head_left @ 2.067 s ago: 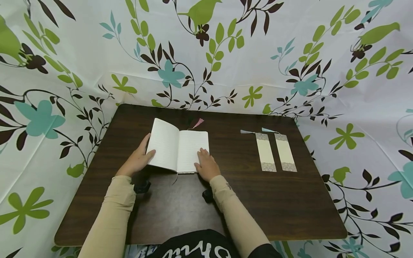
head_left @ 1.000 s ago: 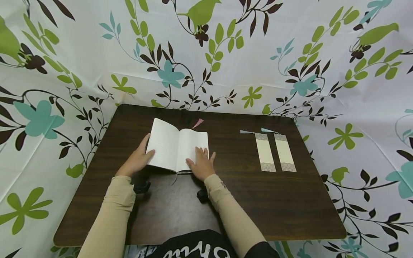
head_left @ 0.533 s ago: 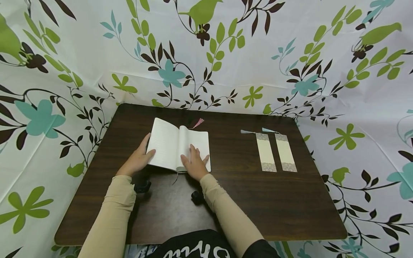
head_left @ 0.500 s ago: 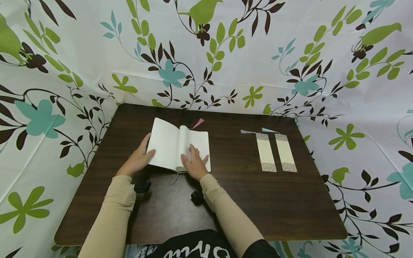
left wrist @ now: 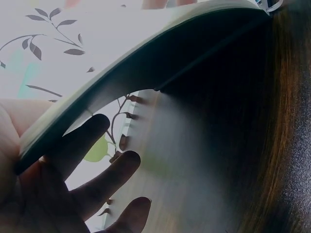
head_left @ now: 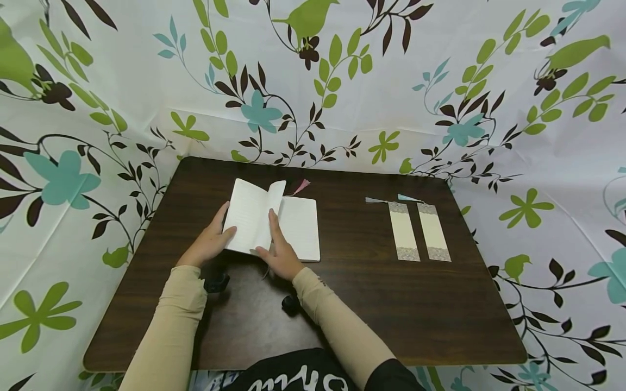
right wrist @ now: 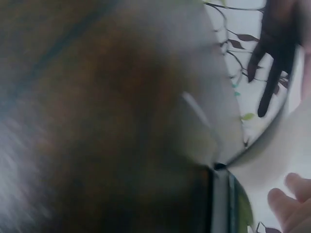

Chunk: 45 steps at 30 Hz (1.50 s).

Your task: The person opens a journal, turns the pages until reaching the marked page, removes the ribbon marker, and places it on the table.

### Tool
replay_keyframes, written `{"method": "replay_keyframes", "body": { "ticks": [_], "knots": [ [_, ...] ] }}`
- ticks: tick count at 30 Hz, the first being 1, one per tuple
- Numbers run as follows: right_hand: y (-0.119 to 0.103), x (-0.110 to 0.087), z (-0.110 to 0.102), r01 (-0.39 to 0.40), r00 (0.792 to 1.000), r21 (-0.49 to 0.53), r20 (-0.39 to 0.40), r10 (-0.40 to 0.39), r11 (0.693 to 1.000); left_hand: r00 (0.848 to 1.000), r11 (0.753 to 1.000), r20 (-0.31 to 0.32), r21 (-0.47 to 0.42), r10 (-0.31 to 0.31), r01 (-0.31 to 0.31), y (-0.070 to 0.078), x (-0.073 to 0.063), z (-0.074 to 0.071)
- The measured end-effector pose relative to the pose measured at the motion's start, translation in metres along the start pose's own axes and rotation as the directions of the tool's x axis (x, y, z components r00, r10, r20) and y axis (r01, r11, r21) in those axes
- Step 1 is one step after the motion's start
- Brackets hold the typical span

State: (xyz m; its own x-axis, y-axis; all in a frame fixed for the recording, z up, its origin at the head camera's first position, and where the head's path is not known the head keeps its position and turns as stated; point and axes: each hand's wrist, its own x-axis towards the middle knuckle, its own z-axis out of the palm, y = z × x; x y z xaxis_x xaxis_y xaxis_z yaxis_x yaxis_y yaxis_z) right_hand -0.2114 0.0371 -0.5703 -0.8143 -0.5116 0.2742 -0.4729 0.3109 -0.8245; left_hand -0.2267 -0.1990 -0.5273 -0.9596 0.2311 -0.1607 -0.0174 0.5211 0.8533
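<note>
A: Where's the notebook?
B: White-paged, dark-covered notebook (head_left: 261, 214) lies open on the dark brown wood-grain table (head_left: 381, 315), toward 11 o'clock from table centre. Left half is lifted and curved, right half flat.
A: Left hand?
B: Left hand (head_left: 209, 239) is at the notebook's 9 o'clock edge. Thumb on the page, fingers under the cover, pinching that half. Left wrist view: fingertips spread beneath it.
A: Right?
B: Right hand (head_left: 281, 252) is at the notebook's 5 o'clock. Fingers straight, pressing against a raised leaf near the spine; index points to 12, thumb to 10.
A: Rest of the table?
B: Pink tassel (head_left: 302, 185) at the notebook's 1 o'clock, just past the top edge. Two cream rectangular strips with grey patterned ends (head_left: 404, 231) at 3 o'clock, well apart from it, side by side with a gap. Pale grey-blue tassel (head_left: 375, 200) and pale teal tassel (head_left: 408, 197) point to their 10.
</note>
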Motion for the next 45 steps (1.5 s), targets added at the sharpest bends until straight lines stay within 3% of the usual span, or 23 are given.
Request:
{"method": "replay_keyframes", "body": {
  "ticks": [5,9,17,22,28,34,38,41,45],
  "knots": [
    [0.000,-0.002,0.010,0.069,0.996,-0.169,0.072,-0.058,0.983,1.000,1.000,0.004,-0.027,0.002,-0.002,0.001,0.001,0.001],
    [-0.001,-0.001,0.013,0.032,0.993,-0.205,0.114,-0.009,0.978,1.000,0.998,0.006,-0.067,0.002,-0.002,0.002,0.001,0.001],
    [-0.004,-0.001,0.013,-0.019,0.974,-0.296,0.210,0.085,0.955,1.000,0.998,0.002,-0.056,0.014,-0.014,0.001,-0.001,0.001],
    [-0.005,0.000,0.012,0.023,0.971,-0.317,0.232,0.055,0.948,1.000,1.000,-0.014,0.030,0.002,-0.002,0.002,0.000,0.001],
    [-0.004,-0.001,0.010,0.027,0.976,-0.307,0.212,0.041,0.951,0.997,0.989,-0.050,0.139,0.051,-0.043,0.001,0.003,0.003],
    [0.000,-0.002,0.003,0.055,0.993,-0.265,0.120,-0.024,0.963,0.994,0.972,-0.056,0.220,0.098,-0.084,0.000,0.005,0.005],
    [0.005,-0.003,-0.007,-0.020,1.000,-0.315,-0.010,0.018,0.949,0.994,0.965,-0.057,0.253,0.088,-0.071,-0.002,0.004,0.005],
    [0.009,-0.004,-0.015,-0.164,0.982,-0.400,-0.151,0.111,0.902,0.993,0.957,-0.064,0.278,0.102,-0.081,-0.003,0.002,0.006],
    [0.016,-0.008,-0.024,-0.400,0.909,-0.479,-0.319,0.269,0.781,0.986,0.938,-0.071,0.327,0.150,-0.119,-0.005,0.003,0.007]
  ]
}}
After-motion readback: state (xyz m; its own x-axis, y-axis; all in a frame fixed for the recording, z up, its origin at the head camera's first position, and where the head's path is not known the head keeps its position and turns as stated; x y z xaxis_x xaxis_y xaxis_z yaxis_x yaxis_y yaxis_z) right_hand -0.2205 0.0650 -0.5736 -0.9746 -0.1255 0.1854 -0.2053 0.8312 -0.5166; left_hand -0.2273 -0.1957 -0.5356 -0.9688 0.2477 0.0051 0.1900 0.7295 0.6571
